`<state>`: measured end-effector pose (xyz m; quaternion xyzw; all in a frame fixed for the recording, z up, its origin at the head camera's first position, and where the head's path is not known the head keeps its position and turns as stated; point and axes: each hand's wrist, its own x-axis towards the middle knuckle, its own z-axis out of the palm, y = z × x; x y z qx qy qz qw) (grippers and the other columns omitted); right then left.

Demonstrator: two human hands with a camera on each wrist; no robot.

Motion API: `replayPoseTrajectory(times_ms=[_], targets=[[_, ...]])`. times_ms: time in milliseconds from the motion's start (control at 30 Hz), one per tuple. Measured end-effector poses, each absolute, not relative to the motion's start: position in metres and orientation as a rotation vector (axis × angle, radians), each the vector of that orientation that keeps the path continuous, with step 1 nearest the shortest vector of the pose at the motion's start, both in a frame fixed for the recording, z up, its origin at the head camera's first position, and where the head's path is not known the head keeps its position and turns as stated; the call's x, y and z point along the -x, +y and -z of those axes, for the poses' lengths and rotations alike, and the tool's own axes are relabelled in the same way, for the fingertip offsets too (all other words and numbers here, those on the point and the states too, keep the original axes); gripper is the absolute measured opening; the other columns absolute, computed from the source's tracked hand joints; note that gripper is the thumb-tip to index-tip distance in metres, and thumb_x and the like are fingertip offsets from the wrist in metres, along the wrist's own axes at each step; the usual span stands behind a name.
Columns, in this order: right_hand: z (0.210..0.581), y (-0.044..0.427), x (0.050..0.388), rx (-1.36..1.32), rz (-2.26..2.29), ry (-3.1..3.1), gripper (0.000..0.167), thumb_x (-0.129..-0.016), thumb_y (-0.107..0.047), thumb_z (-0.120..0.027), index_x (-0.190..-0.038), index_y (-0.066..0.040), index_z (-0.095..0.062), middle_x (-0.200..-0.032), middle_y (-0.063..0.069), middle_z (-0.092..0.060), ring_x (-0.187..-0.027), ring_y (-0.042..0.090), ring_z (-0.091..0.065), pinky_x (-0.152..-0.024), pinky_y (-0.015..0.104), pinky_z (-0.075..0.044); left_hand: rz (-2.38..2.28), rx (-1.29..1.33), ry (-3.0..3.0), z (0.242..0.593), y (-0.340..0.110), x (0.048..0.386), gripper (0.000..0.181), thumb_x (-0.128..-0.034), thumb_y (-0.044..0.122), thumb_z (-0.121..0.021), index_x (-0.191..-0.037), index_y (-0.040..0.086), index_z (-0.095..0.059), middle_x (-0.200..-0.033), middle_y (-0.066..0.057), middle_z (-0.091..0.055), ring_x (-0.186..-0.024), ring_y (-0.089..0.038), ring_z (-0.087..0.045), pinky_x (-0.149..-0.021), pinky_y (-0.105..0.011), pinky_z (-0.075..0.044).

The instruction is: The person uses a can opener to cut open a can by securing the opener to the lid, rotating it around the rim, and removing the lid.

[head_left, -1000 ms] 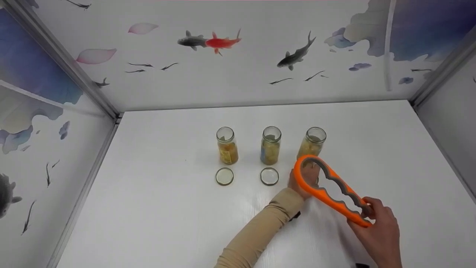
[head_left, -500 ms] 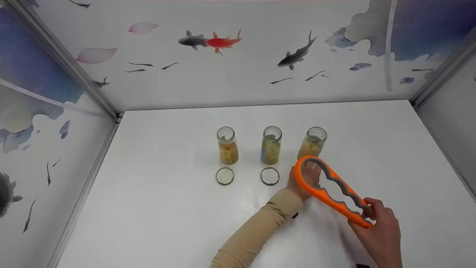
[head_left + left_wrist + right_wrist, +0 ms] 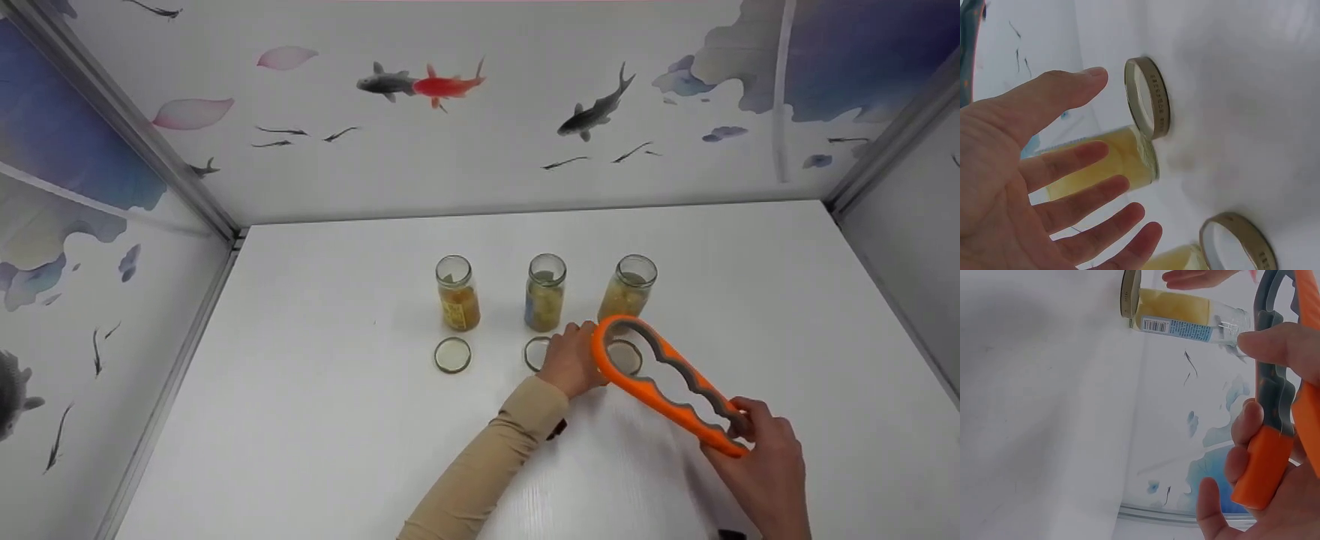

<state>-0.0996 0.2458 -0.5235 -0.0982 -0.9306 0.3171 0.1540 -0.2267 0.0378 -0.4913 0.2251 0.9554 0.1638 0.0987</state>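
Observation:
My right hand (image 3: 765, 457) grips the ends of an orange jar opener (image 3: 694, 424) with grey toothed inner edges, held above the table. My left hand (image 3: 571, 364) hovers over the lids with straight, spread fingers and nothing in them, as the left wrist view shows. Three open glass jars stand in a row: a left jar (image 3: 460, 306), a middle jar (image 3: 545, 306) and a right jar (image 3: 626, 292), each with yellowish contents. Before them lie a left lid (image 3: 453, 355), a middle lid (image 3: 535, 354) partly behind my left hand, and a right lid (image 3: 625, 358) seen through the opener's loop.
The white table (image 3: 300, 390) meets a back wall (image 3: 495, 165) printed with fish and petals. Side walls with metal corner strips (image 3: 202, 180) stand left and right. Jars and lids sit in the middle to right part of the table.
My left hand has drawn back leftward from in front of the right jar, uncovering the right lid and partly covering the middle one. The right hand and jar opener stay put.

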Motion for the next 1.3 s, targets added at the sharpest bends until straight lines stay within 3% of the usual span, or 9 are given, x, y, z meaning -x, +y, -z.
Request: replayPoseTrajectory(times_ms=[100,333,467,700,1000,1300], targets=[[0.525,0.246,0.100,0.218,-0.879,-2.677,0.048,-0.062,0.007,-0.079,-0.106,0.006,-0.059,-0.073,0.011,-0.059,-0.077,0.031,-0.045,-0.065,0.044,-0.035,-0.336,-0.589,2.886,0.516,0.038,0.236,0.050,-0.0785,0.033,-0.081,-0.123,0.020,-0.062,-0.118,0.001,-0.058,-0.105,-0.020,-0.054,-0.082,-0.037,-0.049],[0.532,0.250,0.101,0.029,-0.822,-2.708,0.045,-0.058,0.005,-0.082,-0.100,0.002,-0.065,-0.071,0.002,-0.054,-0.072,0.025,-0.043,-0.062,0.041,-0.033,-0.504,-0.713,2.931,0.516,-0.010,0.237,0.041,-0.0826,0.025,-0.078,-0.118,0.011,-0.063,-0.114,-0.007,-0.061,-0.100,-0.027,-0.057,-0.076,-0.041,-0.051],[0.533,0.247,0.103,-0.022,-0.774,-2.810,0.046,-0.059,-0.001,-0.084,-0.101,0.000,-0.065,-0.071,-0.001,-0.055,-0.073,0.024,-0.044,-0.070,0.052,-0.036,-0.563,-0.646,2.934,0.515,-0.028,0.237,0.039,-0.0853,0.021,-0.075,-0.121,0.010,-0.063,-0.116,-0.009,-0.060,-0.101,-0.029,-0.057,-0.077,-0.042,-0.052],[0.534,0.231,0.108,-0.098,-0.679,-3.027,0.051,-0.061,-0.010,-0.086,-0.105,-0.004,-0.063,-0.075,-0.001,-0.055,-0.082,0.026,-0.047,-0.085,0.064,-0.028,-0.608,-0.660,2.960,0.518,-0.042,0.232,0.037,-0.0872,0.018,-0.073,-0.121,0.007,-0.061,-0.116,-0.013,-0.059,-0.103,-0.030,-0.058,-0.076,-0.042,-0.053],[0.540,0.205,0.115,-0.340,-0.587,-3.051,0.049,-0.059,-0.012,-0.087,-0.102,-0.012,-0.063,-0.077,-0.006,-0.054,-0.083,0.021,-0.046,-0.087,0.059,-0.029,-0.645,-0.690,3.011,0.522,-0.053,0.217,0.035,-0.0870,0.019,-0.073,-0.118,0.008,-0.062,-0.114,-0.011,-0.060,-0.098,-0.026,-0.061,-0.072,-0.035,-0.054],[0.548,0.183,0.121,-0.472,-0.533,-2.996,0.053,-0.056,-0.016,-0.092,-0.100,-0.015,-0.062,-0.076,-0.009,-0.051,-0.083,0.017,-0.047,-0.087,0.056,-0.031,-0.662,-0.684,3.020,0.517,-0.058,0.213,0.033,-0.0879,0.019,-0.071,-0.118,0.008,-0.062,-0.117,-0.012,-0.059,-0.101,-0.028,-0.061,-0.073,-0.038,-0.054]])
